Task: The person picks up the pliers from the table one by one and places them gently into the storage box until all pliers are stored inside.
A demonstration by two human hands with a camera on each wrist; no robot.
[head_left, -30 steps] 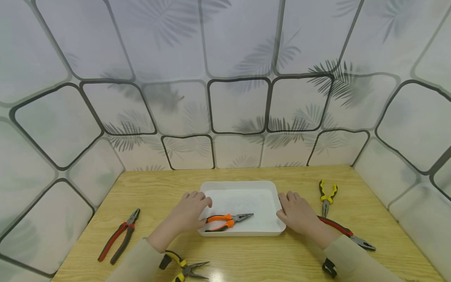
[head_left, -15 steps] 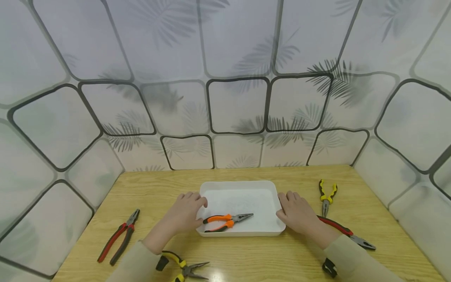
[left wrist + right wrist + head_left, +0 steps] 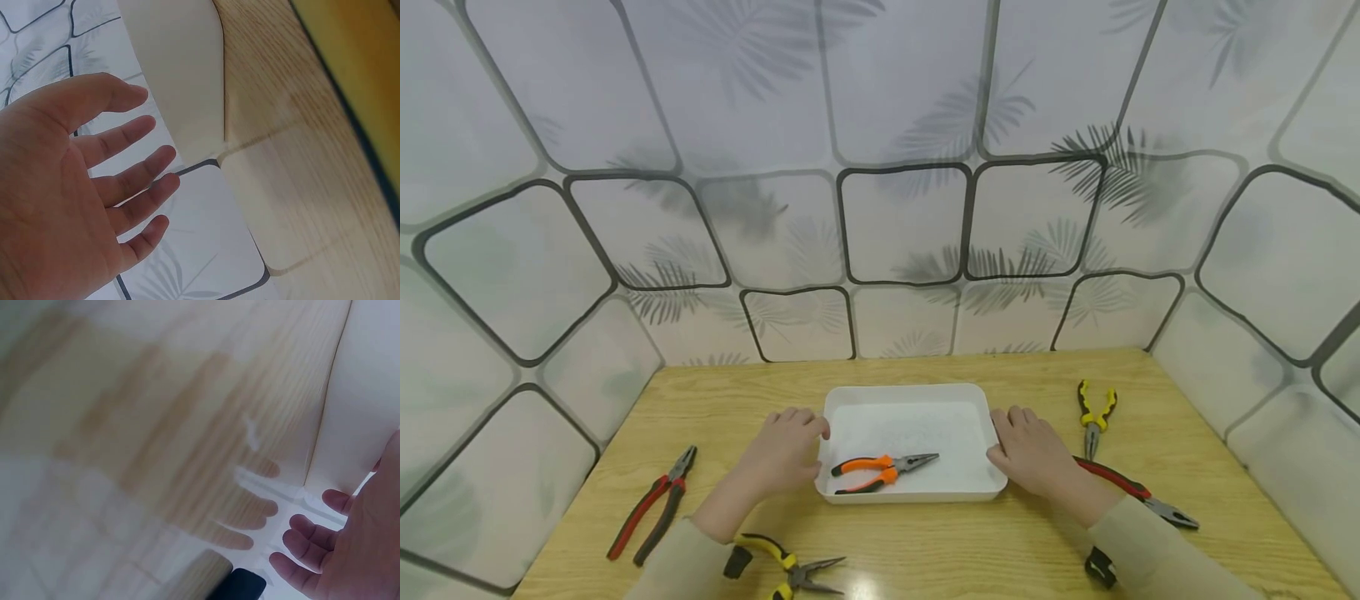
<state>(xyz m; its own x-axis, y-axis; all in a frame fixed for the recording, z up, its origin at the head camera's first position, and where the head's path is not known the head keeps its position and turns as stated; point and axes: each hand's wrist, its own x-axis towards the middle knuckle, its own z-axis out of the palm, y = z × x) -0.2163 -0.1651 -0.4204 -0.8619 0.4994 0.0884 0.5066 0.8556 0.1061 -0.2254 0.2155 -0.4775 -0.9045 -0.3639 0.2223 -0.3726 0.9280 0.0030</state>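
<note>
A white rectangular tray [image 3: 955, 429] sits on the table between both hands. Inside it, near the front wall, lie orange-and-black long-nose pliers [image 3: 889, 475], jaws pointing right. My left hand [image 3: 781, 454] is at the tray's left side, holding nothing. In the left wrist view its fingers [image 3: 134, 181] are spread and loosely bent beside the tray wall [image 3: 184, 69]. My right hand [image 3: 1033, 454] rests at the tray's right rim. The right wrist view has its fingers [image 3: 306, 550] loosely bent next to the tray wall [image 3: 362, 381], with no tool in them.
Red-and-black pliers [image 3: 658, 504] lie at the left. Yellow-and-black long-nose pliers [image 3: 797, 573] lie by the left sleeve. At the right are yellow-and-black pliers [image 3: 1093, 421] and red-and-black pliers [image 3: 1150, 497], partly behind the right arm. A patterned backdrop [image 3: 906, 225] surrounds the wooden table.
My left hand has drawn back leftward from over the tray's edge, uncovering the ends of the orange pliers' handles. The tray, the pliers and my right hand have stayed in place.
</note>
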